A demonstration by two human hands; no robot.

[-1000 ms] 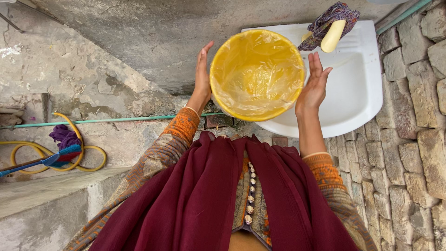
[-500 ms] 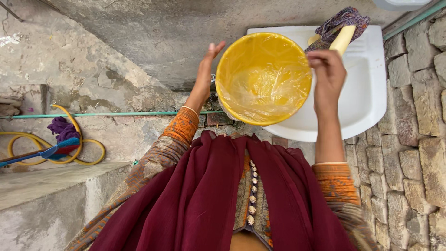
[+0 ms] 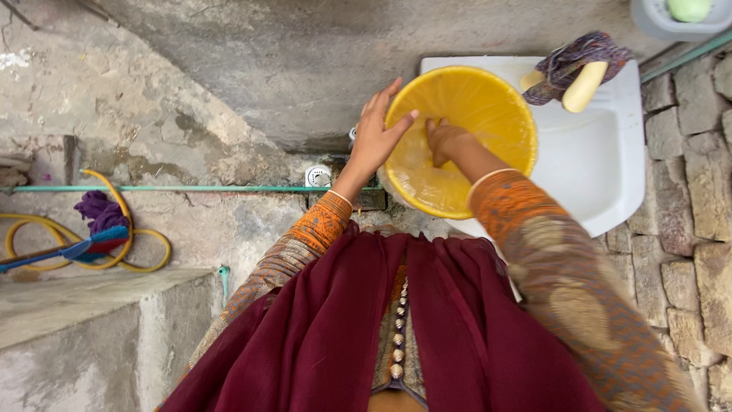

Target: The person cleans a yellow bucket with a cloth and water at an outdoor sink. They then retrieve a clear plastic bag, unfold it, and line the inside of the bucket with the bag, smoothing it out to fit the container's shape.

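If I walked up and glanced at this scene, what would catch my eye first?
The bright yellow bowl stands out at once, held over the white sink by the stone wall. The left hand steadies its rim while the right hand reaches inside. Next, the deep maroon shawl fills the foreground, and a coiled yellow hose lies at the far left.

Single head view, straight down, close over sink (image 3: 610,175).
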